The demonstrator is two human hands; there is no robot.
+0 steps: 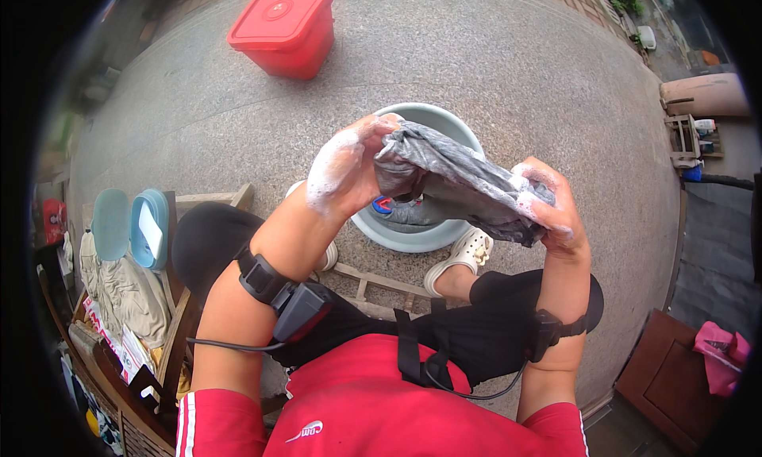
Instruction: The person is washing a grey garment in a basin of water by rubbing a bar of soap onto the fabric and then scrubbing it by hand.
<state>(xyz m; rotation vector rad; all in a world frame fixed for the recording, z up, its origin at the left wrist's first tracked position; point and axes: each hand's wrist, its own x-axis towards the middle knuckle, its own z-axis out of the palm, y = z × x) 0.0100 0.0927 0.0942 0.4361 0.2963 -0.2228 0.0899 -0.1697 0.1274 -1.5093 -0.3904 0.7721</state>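
A wet grey cloth garment (464, 171) is stretched between my hands above a pale round basin (387, 238). My left hand (351, 162), covered in white suds across its back, grips the garment's left end. At its right end, my right hand (553, 204) holds a bunched part, with foam on the fingers and the fabric. Below the garment, more grey cloth (411, 214) with a blue and red patch lies in the basin. The held garment hides much of the basin's inside.
A red lidded bucket (283, 34) stands on the speckled stone floor ahead. At left, a light blue plastic container (149, 228) and beige cloth (128, 290) rest on wooden furniture. A brown wooden panel (670, 373) with pink cloth (721, 356) is at lower right.
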